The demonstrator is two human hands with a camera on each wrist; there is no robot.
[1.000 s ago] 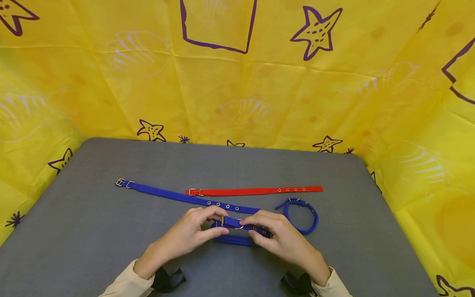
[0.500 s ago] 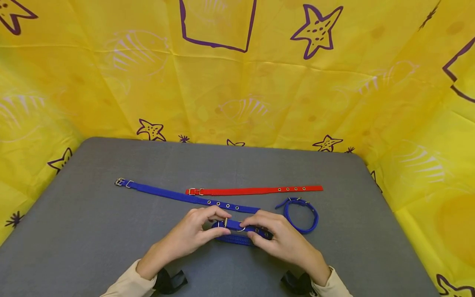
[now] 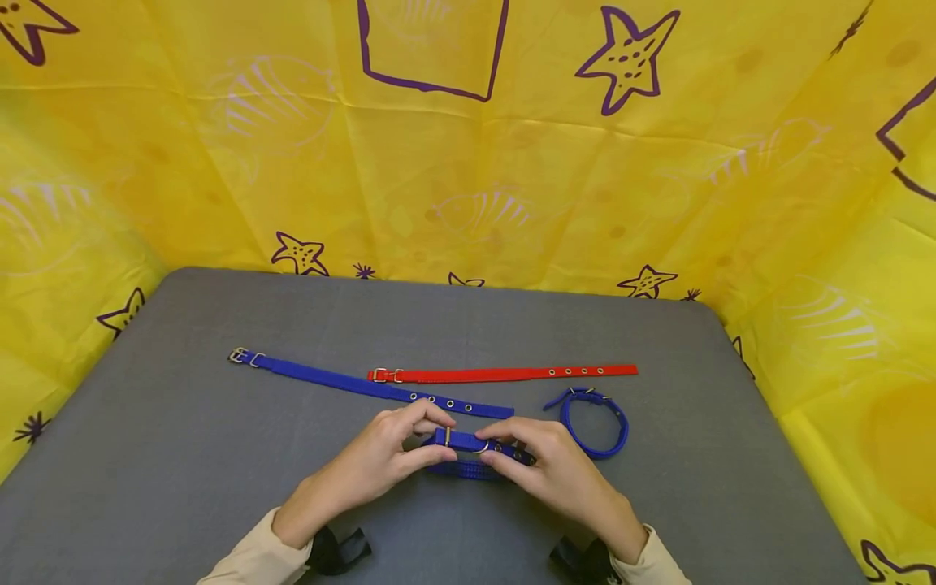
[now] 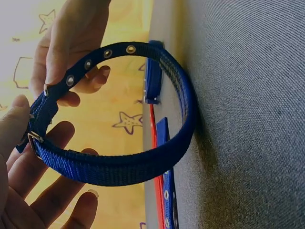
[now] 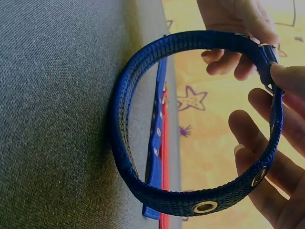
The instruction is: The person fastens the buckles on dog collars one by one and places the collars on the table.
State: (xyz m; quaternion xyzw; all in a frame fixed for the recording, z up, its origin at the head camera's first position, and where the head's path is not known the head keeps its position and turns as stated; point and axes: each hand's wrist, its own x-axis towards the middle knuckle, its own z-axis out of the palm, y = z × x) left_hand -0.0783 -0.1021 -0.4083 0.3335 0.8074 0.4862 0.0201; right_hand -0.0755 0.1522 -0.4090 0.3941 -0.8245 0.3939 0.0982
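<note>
A blue collar (image 3: 461, 439) is looped into a ring between both hands, just above the grey table, its strap end through the metal buckle (image 4: 35, 138). My left hand (image 3: 383, 443) pinches it near the buckle, index finger above and thumb below. On the other side my right hand (image 3: 552, 455) pinches the strap by the D-ring (image 3: 481, 447). Metal eyelets (image 4: 88, 64) run along the strap beyond the right fingertips. In the right wrist view the collar's padded band (image 5: 125, 95) bulges toward the table, low edge close to it.
Behind the hands lie a straight blue collar (image 3: 322, 375) and a straight red collar (image 3: 468, 375), their ends near each other. A buckled blue collar (image 3: 625, 431) stands as a ring at the right. Yellow patterned cloth (image 3: 468, 162) walls the grey table (image 3: 183, 455).
The buckle and D-ring of the held collar have shifted slightly to the right between the fingers. Both hands keep their pinch; the other collars have stayed in place.
</note>
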